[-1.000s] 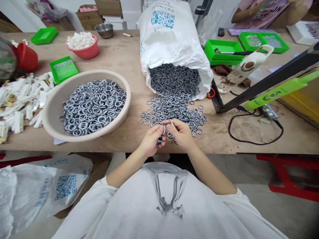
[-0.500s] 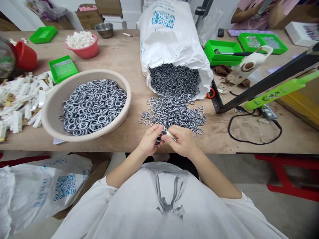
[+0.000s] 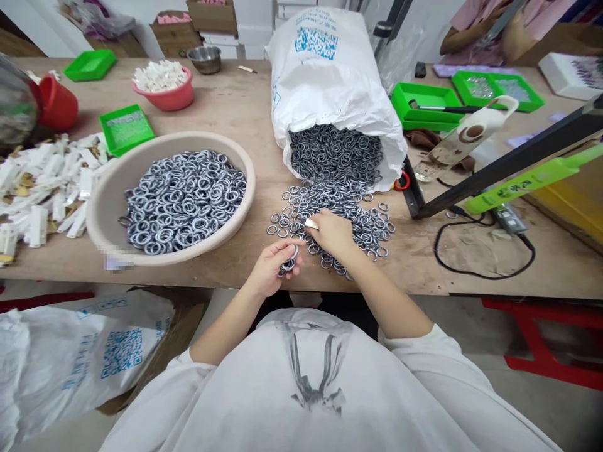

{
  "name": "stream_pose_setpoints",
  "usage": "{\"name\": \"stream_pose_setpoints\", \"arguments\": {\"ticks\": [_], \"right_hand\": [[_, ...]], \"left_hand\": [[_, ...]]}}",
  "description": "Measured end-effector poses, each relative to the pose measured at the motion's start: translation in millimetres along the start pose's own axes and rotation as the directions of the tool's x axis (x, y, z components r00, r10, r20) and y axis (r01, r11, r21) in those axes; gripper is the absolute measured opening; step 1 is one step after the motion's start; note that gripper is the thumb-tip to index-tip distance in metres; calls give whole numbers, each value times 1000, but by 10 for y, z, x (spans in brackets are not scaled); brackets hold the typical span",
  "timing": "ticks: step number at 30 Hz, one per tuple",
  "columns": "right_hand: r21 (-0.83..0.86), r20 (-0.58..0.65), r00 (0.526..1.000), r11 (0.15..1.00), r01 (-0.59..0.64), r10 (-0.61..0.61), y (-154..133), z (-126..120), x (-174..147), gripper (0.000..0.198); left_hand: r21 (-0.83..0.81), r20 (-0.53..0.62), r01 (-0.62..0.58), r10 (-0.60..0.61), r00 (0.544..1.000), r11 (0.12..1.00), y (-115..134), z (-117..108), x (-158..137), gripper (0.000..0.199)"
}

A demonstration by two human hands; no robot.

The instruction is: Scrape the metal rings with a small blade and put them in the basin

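My left hand (image 3: 269, 269) is closed round several grey metal-looking rings (image 3: 289, 263), just above the table's near edge. Farther in, my right hand (image 3: 333, 233) lies over the loose pile of rings (image 3: 362, 223), its fingers reaching down into them. A small white-handled tool with a dark tip (image 3: 311, 223) sticks out to the left from the right fist. Behind the pile, a white sack (image 3: 325, 88) lies on its side with rings spilling from its mouth. To the left stands a beige basin (image 3: 245, 182) heaped with the same kind of rings.
White clip-like pieces (image 3: 40, 223) are heaped at the far left. Around the basin are green trays (image 3: 127, 147) and a pink bowl (image 3: 174, 97). A black metal bar (image 3: 471, 188), a bottle (image 3: 464, 141) and a cable (image 3: 438, 251) occupy the right. Another person's arms (image 3: 466, 37) show beyond.
My hands, together at the table's near edge before, have parted. The right has gone forward onto the ring pile with the tool; the left has shifted slightly left, still holding rings.
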State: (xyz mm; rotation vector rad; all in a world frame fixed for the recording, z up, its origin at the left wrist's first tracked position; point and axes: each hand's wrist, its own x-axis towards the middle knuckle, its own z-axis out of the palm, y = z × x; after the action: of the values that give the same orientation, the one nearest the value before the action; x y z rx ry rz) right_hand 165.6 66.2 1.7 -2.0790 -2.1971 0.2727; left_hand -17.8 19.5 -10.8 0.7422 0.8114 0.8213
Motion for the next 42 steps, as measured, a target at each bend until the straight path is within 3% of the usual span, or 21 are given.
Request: {"name": "stream_pose_setpoints", "arguments": {"ticks": [4,7,10,14,17,21,25,27,31,34,37,42], "right_hand": [[-8,-9,998,998,-59,59,-25,17,71,29],[240,-26,999,971,-16,23,42,-27,5,28],[552,41,990,829,92,-138,107,-96,-145,32],[710,115,968,700,77,-223,135,-149,-344,31],[820,115,979,572,1,-167,107,-116,-429,37],[919,75,997,388,-70,1,39,-26,-490,44],[955,-19,999,296,5,45,16,-4,-554,35],[947,-60,998,317,53,12,22,-15,-579,36],[916,-83,996,394,81,-12,44,-45,-598,32],[783,-235,972,594,185,7,61,-73,-628,34],[540,-337,935,791,289,-112,69,-91,-687,43],[355,-347,911,868,347,-222,50,-77,-755,46]], "left_hand": [[-83,-72,23,-29,997,996,10,-76,39,32],[-117,-108,42,-55,993,992,1,-61,94,37],[-35,-109,13,-17,994,999,-21,19,165,45],[181,-1,-56,57,998,982,-62,155,236,50],[257,65,-96,82,995,962,-90,237,257,51],[256,117,-38,8,993,966,-133,331,252,53],[114,32,46,-50,998,992,-147,418,220,47],[56,-6,74,-74,997,996,-127,448,200,44],[1,31,110,-110,993,994,-64,475,168,45],[-62,22,101,-100,995,993,-27,476,156,42],[-80,-2,84,-85,996,993,-15,474,146,38],[-67,-21,59,-60,998,996,-20,476,126,35]]}}
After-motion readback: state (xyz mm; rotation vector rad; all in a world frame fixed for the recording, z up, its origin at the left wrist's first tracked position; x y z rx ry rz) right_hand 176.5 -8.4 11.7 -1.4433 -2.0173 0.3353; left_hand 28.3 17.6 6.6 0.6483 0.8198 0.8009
